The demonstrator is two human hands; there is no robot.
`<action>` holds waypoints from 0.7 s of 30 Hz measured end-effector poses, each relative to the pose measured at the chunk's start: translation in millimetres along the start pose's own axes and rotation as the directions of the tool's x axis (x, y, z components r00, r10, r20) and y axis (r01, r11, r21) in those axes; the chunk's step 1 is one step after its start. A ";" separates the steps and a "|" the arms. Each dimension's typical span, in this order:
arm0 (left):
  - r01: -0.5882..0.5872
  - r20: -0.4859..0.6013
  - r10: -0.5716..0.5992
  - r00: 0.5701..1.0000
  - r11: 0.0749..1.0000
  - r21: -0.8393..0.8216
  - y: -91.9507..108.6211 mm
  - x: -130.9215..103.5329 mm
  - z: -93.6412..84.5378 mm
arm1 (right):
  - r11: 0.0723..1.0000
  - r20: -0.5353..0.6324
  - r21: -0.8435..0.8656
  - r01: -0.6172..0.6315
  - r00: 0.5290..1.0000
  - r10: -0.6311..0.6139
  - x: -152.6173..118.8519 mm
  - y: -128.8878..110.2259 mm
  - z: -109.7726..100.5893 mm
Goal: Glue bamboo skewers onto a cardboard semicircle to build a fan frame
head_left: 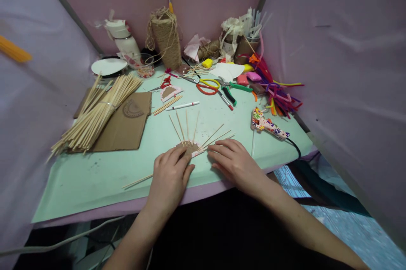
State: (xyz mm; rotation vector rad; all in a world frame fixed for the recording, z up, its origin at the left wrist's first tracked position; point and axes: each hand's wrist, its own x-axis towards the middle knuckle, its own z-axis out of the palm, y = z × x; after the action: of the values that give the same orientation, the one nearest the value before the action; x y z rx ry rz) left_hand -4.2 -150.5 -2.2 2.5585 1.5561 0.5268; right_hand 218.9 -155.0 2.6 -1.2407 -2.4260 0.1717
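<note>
A small cardboard piece (190, 148) with a pink-and-white patterned edge lies near the front of the table. Several thin wooden sticks (187, 128) fan out from it, away from me and to the right. My left hand (169, 172) grips the left side of the piece, fingers bent over it and covering part of it. Just right of the piece, my right hand (233, 162) is open with its fingers extended, the tips by the lowest sticks on that side; whether they touch is unclear. Another loose stick (138, 181) sticks out left of my left hand.
At left, a bundle of sticks (101, 111) and a protractor (132, 109) rest on a cardboard sheet (127, 134). Beyond are a white pen (183, 106), scissors (207, 86) and green-handled pliers (239, 87). A patterned glue gun (268, 124) and pipe cleaners (279, 92) lie right.
</note>
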 end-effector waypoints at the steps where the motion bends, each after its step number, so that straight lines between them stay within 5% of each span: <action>1: 0.000 0.002 0.000 1.000 1.000 -0.007 -0.2 0.7 -1.6 | 1.000 0.001 0.004 0.008 1.000 -0.008 0.3 -0.8 0.4; 7: 0.117 -0.098 -0.118 0.988 0.993 -0.015 -17.3 20.9 -34.8 | 1.000 0.004 0.013 0.003 1.000 -0.003 0.9 0.4 -1.7; 14: 0.377 -0.169 -0.355 0.919 0.918 0.124 -43.8 88.8 -89.4 | 1.000 -0.065 0.013 0.005 0.998 -0.004 0.3 7.5 -3.9; 17: 0.418 -0.090 -0.408 0.909 0.894 0.165 -58.2 127.1 -91.0 | 1.000 -0.101 0.019 0.004 0.995 -0.002 -0.9 10.0 -3.6; 21: 0.406 0.108 -0.447 0.888 0.873 0.270 -84.6 168.8 -71.6 | 1.000 -0.140 0.018 0.010 0.990 -0.007 -4.2 14.0 -7.3</action>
State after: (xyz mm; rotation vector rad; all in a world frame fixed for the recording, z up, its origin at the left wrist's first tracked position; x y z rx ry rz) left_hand -29.4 30.8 83.0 2.2153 2.1456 0.0723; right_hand 234.6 -150.6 3.9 -1.1931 -2.3047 0.1009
